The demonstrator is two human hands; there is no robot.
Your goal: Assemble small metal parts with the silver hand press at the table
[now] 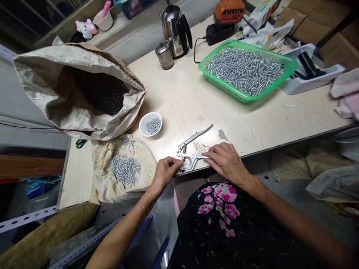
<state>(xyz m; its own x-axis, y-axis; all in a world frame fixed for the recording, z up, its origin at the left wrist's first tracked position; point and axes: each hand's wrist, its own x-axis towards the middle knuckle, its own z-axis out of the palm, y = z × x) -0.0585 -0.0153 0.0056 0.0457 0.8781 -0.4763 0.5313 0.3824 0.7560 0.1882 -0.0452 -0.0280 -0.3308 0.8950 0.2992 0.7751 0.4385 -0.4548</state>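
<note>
Silver hand pliers [192,158], like snap-fastener pliers with a red part at the jaws, lie at the table's front edge, their handles spread apart. My right hand [226,158] is closed on the end of the lower handle. At the jaws, my left hand [166,170] pinches with thumb and forefinger; whatever is between them is too small to make out. Left of it, a pile of small metal pins [126,169] lies on a stained cloth [105,186]. A white bowl [142,130] behind the left hand holds more small metal pieces.
A large open sack [45,74] with dark contents stands at the left. Toward the back right sits a green basket [246,98] full of metal pins. A kettle [172,26], a lidded metal jar [164,58], an orange power-tool battery [228,13] and green-handled scissors [80,144] also occupy the table.
</note>
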